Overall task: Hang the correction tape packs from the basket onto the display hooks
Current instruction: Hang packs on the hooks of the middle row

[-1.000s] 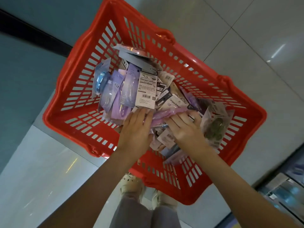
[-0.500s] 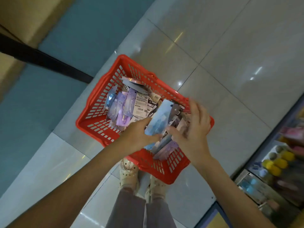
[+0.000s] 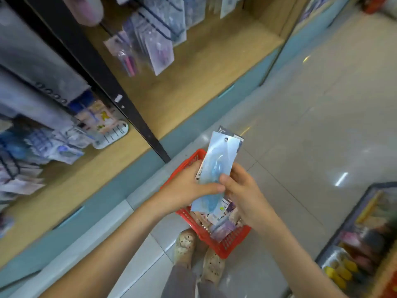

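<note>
From your head camera, you look down at both hands raised in front of you above a red basket (image 3: 228, 247), which sits on the pale glossy tile floor (image 3: 311, 125) just ahead of your light perforated shoes (image 3: 185, 246). Your left hand (image 3: 184, 190) grips the lower left side of a light blue correction tape pack (image 3: 220, 155), thumb laid across its front. Your right hand (image 3: 243, 191) pinches the same pack from the right, thumb on the front and fingers behind. The pack stands nearly upright, its hang hole at the top, and a grey card edge shows behind its top corner. More packs (image 3: 221, 221) lie jumbled in the basket below your hands. To your left stands the display wall: a wood-toned back panel (image 3: 193, 82) on a teal base (image 3: 107, 190), split by a slanting black upright (image 3: 103, 76). Dark display hooks (image 3: 163, 22) jut from the panel and carry blurred carded goods (image 3: 159, 48), well apart from the pack you hold. Bright streaks of ceiling light glint on the tiles. At the lower right, a low bin (image 3: 365, 235) holds blurred, colourful items.
</note>
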Tool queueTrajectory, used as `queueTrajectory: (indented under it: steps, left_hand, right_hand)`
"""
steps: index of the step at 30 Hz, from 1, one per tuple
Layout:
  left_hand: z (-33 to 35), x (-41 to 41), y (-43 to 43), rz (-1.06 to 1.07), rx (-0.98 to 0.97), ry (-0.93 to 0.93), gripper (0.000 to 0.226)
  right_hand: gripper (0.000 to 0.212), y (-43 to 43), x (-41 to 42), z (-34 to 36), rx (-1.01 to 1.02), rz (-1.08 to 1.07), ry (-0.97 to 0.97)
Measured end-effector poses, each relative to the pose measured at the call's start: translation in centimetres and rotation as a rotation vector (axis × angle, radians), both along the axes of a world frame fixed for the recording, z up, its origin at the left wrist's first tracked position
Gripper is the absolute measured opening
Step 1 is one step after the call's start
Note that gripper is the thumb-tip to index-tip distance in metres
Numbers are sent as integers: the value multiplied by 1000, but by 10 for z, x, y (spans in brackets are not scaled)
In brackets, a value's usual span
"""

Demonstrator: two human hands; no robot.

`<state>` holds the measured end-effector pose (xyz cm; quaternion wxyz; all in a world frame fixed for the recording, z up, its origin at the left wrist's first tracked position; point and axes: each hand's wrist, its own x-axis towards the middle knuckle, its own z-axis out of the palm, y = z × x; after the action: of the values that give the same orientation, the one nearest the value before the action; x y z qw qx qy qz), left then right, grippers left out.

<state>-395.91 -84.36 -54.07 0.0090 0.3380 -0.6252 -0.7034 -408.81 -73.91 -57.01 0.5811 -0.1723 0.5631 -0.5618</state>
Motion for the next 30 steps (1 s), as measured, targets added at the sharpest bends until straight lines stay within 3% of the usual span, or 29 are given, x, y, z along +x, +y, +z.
queueTrajectory:
  steps: [5, 8, 11, 13, 18, 21, 24, 26, 30]
  left_hand:
    - [118, 42, -4, 54, -152, -33, 58]
    - [177, 65, -6, 232, -43, 35, 20]
    - [232, 86, -6, 375, 68, 163, 26]
    - [262, 98, -5, 427, 26, 262, 31]
    - [334, 129, -5, 534, -172, 364, 52]
    - [373, 152, -11, 565, -288, 408, 41]
    - [407, 185, -21, 617, -430, 373, 30]
    - [429, 210, -32, 676, -575, 305, 22]
    - [480, 254, -50, 841, -1054, 136, 36]
  right_hand:
    - [24, -20, 24, 105, -83, 3, 133]
    - [33, -39, 37, 169, -210, 18, 198]
    - [41, -56, 53, 228, -367, 56, 331]
    - [46, -65, 66, 262, -465, 117, 430]
    - [43, -83, 103, 336, -659, 267, 487]
    - [52, -99, 121, 372, -737, 397, 536]
    - [49, -122, 135, 406, -798, 344, 545]
    - [43, -138, 146, 430, -849, 309, 567]
    - [40, -169, 181, 480, -946, 286, 643]
